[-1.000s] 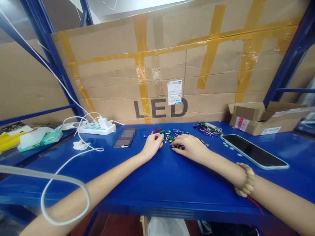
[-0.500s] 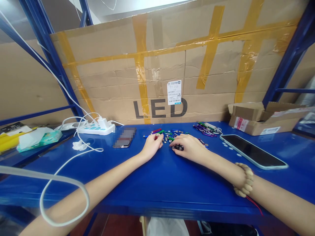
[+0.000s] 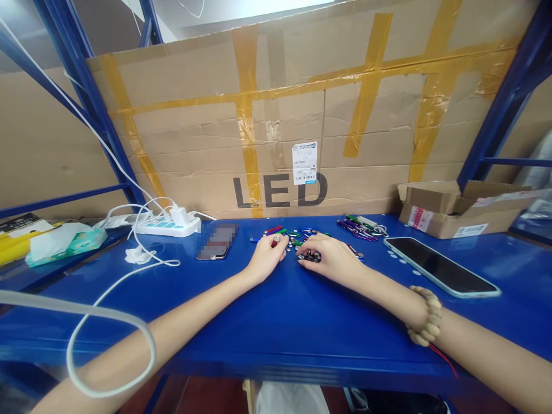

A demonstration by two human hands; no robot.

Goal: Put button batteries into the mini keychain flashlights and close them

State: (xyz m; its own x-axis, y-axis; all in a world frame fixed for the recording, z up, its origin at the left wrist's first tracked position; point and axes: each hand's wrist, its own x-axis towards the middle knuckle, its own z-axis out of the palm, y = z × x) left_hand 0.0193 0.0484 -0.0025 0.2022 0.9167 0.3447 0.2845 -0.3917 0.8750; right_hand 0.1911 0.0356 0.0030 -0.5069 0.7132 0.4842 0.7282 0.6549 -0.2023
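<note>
My left hand (image 3: 268, 256) is closed around a small red metal tube (image 3: 275, 242), whose end shows between thumb and fingers. To its right, my right hand (image 3: 330, 256) curls over a cluster of small dark, shiny round parts (image 3: 311, 256); they show between its thumb and bent fingers. Just behind both hands lie loose coloured tubes and small silver parts, among them a red tube (image 3: 273, 229) and a silver button-like piece (image 3: 289, 249). My right hand partly covers this pile.
Coloured carabiner clips (image 3: 360, 226) lie at the back right, near a phone (image 3: 440, 265) and an open cardboard box (image 3: 461, 221). Another phone (image 3: 217, 241), a white power strip (image 3: 166, 228) and looping white cable (image 3: 149, 333) are on the left. A large cardboard sheet (image 3: 194, 138) stands behind.
Both hands stay in nearly the same place. The fingers of my right hand shift slightly over the dark parts, and the red tube turns a little in my left hand.
</note>
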